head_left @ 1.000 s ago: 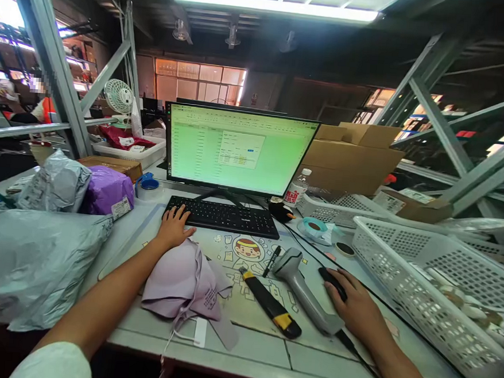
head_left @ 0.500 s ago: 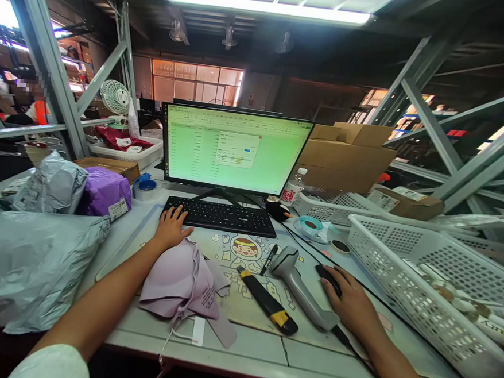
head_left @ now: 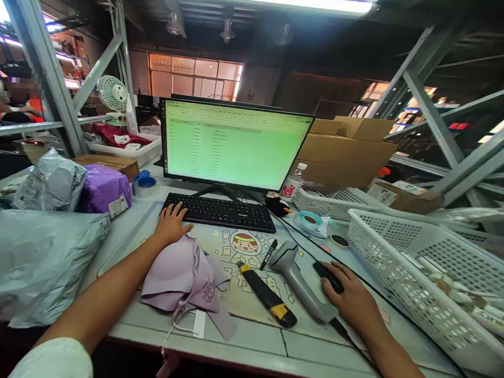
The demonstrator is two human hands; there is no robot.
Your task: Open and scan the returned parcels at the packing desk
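With hands well apart, the left hand (head_left: 172,224) spreads over the keyboard (head_left: 228,212), whose long axis runs sideways before the monitor (head_left: 233,147), and the right hand (head_left: 351,302) cups the mouse (head_left: 327,276), nearer and rightward of the monitor, nose slanting toward it.

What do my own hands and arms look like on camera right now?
The left hand and right hand are bare, without gloves. A loose, whitish sleeve ends near the left elbow; the right forearm is bare to the frame's edge.
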